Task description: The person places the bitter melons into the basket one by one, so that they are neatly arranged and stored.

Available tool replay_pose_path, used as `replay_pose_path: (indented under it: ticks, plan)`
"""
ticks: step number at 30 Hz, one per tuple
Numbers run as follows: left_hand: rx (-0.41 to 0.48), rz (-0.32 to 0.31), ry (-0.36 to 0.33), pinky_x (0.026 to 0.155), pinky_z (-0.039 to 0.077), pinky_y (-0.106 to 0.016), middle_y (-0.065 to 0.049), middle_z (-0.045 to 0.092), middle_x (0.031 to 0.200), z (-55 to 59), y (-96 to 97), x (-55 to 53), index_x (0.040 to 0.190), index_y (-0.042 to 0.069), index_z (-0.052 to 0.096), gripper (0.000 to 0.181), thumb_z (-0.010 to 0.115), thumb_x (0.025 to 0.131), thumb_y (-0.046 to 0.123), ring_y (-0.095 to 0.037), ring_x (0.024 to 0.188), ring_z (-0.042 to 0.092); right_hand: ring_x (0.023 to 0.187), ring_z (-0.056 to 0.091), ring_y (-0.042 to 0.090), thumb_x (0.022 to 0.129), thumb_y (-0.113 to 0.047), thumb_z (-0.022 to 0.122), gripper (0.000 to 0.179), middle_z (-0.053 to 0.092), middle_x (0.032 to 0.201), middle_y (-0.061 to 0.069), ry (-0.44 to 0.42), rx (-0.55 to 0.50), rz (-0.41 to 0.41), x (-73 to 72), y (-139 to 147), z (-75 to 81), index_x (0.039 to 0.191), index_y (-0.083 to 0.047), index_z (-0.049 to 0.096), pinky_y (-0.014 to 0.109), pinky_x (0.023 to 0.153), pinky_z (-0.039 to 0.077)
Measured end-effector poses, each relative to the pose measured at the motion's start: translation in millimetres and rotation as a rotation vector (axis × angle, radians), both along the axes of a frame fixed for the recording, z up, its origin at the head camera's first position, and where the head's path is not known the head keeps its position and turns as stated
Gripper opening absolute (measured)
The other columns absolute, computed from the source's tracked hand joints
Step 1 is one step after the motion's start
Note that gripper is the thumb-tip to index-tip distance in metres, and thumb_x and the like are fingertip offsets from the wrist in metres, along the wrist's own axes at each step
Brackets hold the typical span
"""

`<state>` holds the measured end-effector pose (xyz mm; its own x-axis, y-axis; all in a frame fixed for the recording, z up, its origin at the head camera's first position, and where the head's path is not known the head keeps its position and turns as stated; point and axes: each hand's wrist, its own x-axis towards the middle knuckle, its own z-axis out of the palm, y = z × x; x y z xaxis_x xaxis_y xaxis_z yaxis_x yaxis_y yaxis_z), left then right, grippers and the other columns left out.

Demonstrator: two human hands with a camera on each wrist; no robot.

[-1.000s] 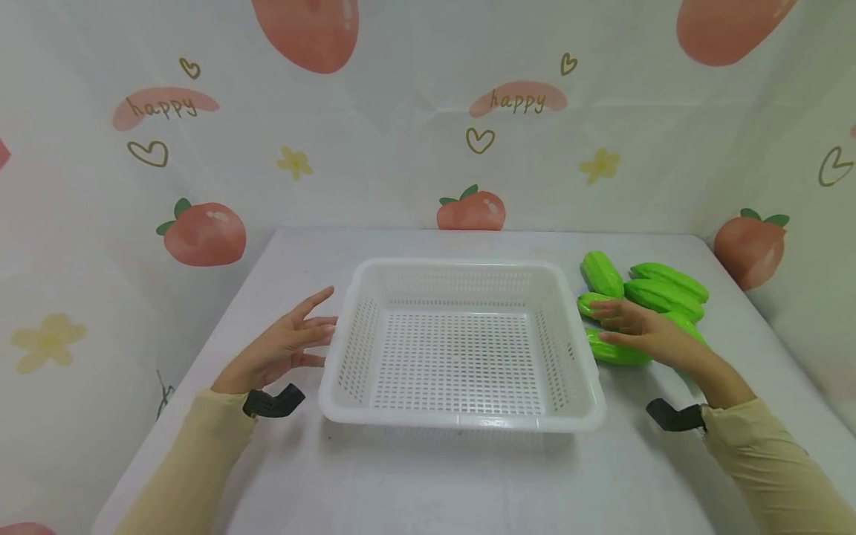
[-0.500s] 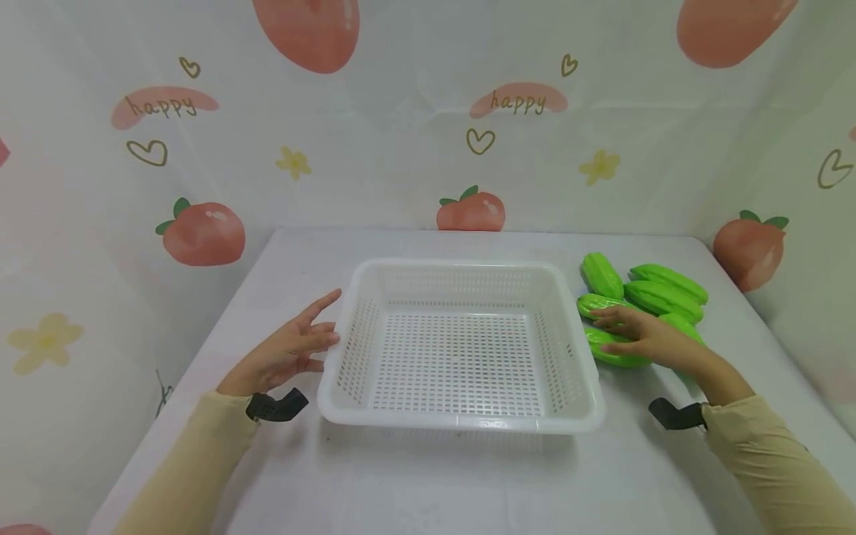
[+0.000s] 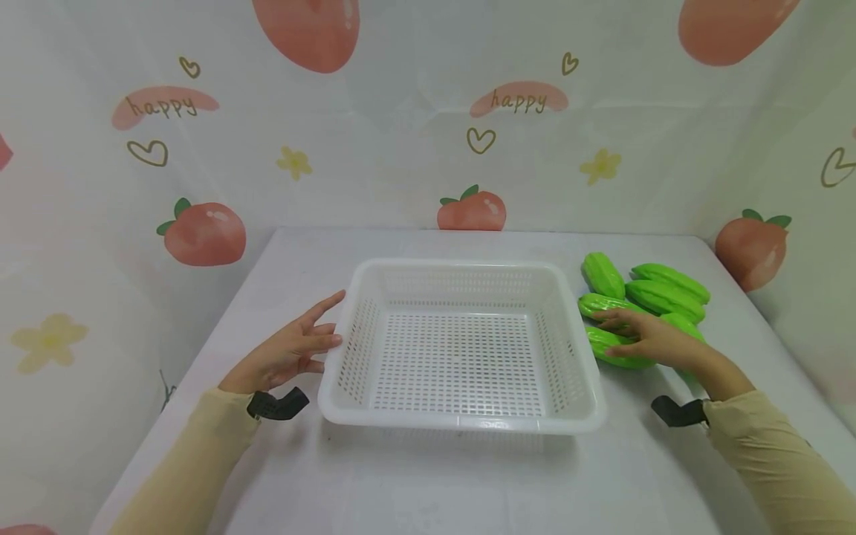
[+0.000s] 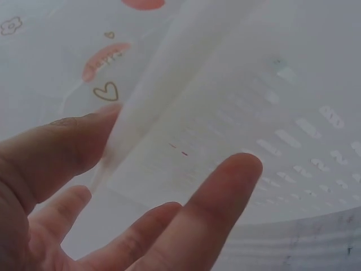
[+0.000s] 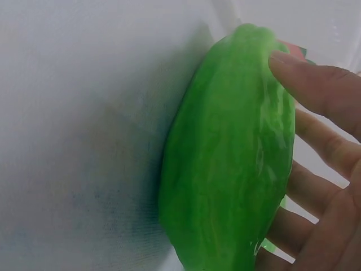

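A white plastic basket (image 3: 461, 424) with slotted walls and floor sits mid-table, nothing in it. Beside its left wall is my left hand (image 3: 287, 353), fingers spread and straight, fingertips right at the rim; the left wrist view shows these fingers (image 4: 225, 186) against the pale wall. My right hand (image 3: 645, 339) is over the nearest green ridged gourd (image 3: 602, 343), right of the basket. In the right wrist view that glossy gourd (image 5: 225, 152) lies between thumb and loosely bent fingers, the thumb tip overlapping its upper end. Another gourd (image 3: 595, 302) lies just beyond, partly behind the hand.
More green gourds lie at the back right: one upright-angled gourd (image 3: 603, 275), two side by side including the rear gourd (image 3: 671, 280), and one gourd (image 3: 681, 324) partly under the right hand. A printed cloth backdrop (image 3: 401, 163) rises behind the white table (image 3: 414, 483).
My left hand has shifted slightly right, closer to the basket's rim. My right hand has lowered a little over the nearest gourd. Basket and gourds stay in place.
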<state>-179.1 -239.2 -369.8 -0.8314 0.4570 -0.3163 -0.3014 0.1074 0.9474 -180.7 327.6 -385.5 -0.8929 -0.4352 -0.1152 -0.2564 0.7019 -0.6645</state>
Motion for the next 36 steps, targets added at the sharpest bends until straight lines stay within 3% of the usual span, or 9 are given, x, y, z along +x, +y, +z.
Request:
replay_pose_path:
  ticks: [19, 30, 36]
  plan:
    - [0.013, 0.022, -0.041, 0.078, 0.059, -0.037, -0.004, 0.058, 0.128, 1.2, 1.3, -0.3, 0.153, 0.042, 0.018, 0.081, 0.064, 0.093, 0.012, -0.022, 0.100, 0.068, 0.123, 0.047, 0.050, 0.083, -0.023, 0.075, 0.065, 0.055, 0.129, 0.025, -0.064, 0.104, 0.028, -5.1, 4, -1.0, 0.137, 0.001, 0.047, 0.062, 0.095, 0.044]
    - [0.025, 0.011, -0.044, 0.076, 0.060, -0.033, -0.003, 0.060, 0.127, 1.2, 0.2, -0.4, 0.152, 0.042, 0.018, 0.080, 0.063, 0.094, 0.010, -0.021, 0.098, 0.068, 0.117, 0.053, 0.047, 0.082, -0.023, 0.077, 0.066, 0.057, 0.125, 0.027, 0.018, 0.111, 0.003, -1.8, 3, 7.5, 0.135, 0.003, 0.048, 0.060, 0.092, 0.047]
    - [0.018, 0.003, -0.032, 0.080, 0.059, -0.038, -0.003, 0.058, 0.129, 1.0, -0.8, -0.6, 0.153, 0.041, 0.016, 0.080, 0.062, 0.094, 0.010, -0.023, 0.101, 0.067, 0.116, 0.052, 0.051, 0.084, -0.021, 0.076, 0.067, 0.053, 0.128, 0.032, 0.050, 0.087, -0.017, -4.7, 5, 21.0, 0.137, 0.004, 0.044, 0.059, 0.091, 0.049]
